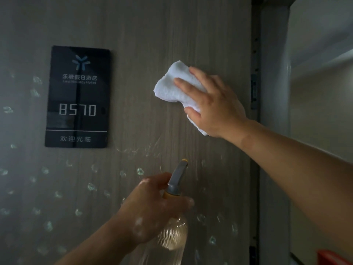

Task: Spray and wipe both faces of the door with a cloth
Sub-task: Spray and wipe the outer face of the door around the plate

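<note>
Grey wood-grain door (pixel 149 41) is filling the view, with droplets (pixel 91 187) speckling its lower and left parts. Near its right edge, a white cloth (pixel 172 83) is lying against it, and the right hand (pixel 215 104) is pressing it flat with straight, spread fingers. Toward the bottom edge, the left hand (pixel 152 207) is gripping a clear bottle (pixel 175 234) around its neck, nozzle aiming at the door. A dark plate (pixel 77 96) reading 8570 is sitting left of the cloth.

Right grip (pixel 214 106) flat on cloth (pixel 172 85); left grip (pixel 150 209) curled round bottle (pixel 174 236).
</note>
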`<state>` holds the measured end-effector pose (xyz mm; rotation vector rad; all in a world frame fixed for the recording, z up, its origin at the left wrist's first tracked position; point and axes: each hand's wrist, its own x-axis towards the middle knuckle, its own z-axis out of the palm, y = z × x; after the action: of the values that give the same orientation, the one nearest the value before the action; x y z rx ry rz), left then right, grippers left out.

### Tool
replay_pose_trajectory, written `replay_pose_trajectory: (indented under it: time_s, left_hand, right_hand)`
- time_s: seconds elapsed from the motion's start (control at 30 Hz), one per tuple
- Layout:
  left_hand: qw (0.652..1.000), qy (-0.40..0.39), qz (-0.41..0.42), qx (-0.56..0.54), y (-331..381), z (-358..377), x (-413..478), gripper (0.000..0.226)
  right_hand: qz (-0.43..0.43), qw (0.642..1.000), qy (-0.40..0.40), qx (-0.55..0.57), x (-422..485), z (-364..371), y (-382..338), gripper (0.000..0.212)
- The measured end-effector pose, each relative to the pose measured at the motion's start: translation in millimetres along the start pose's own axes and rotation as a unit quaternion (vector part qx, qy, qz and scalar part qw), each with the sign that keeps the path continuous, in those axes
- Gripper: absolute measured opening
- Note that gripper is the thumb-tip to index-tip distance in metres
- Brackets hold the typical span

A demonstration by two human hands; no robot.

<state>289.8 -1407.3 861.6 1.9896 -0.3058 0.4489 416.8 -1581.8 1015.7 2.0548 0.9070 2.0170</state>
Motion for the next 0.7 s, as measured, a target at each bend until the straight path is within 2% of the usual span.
replay_pose_trajectory:
  time_s: [0.27, 0.43, 0.6, 0.7]
  left_hand:
    - [0.999, -0.005, 0.016, -0.03, -7, 10, -2, 0.015]
    - [0.999, -0.008, 0.019, -0.046, -6, 17, 6, 0.011]
    - [0.998, -0.019, 0.031, -0.049, -4, 30, 16, 0.019]
    - [0.997, -0.02, 0.027, -0.071, -5, 37, 17, 0.016]
  right_hand:
    - [0.02, 1.0, -0.016, -0.008, -141, -6, -30, 0.067]
    - [0.073, 0.997, 0.024, 0.002, -97, -2, -10, 0.062]
    - [0.163, 0.984, 0.063, -0.021, -19, -8, 32, 0.06]
    - [0.166, 0.984, 0.068, -0.023, -18, -8, 35, 0.059]
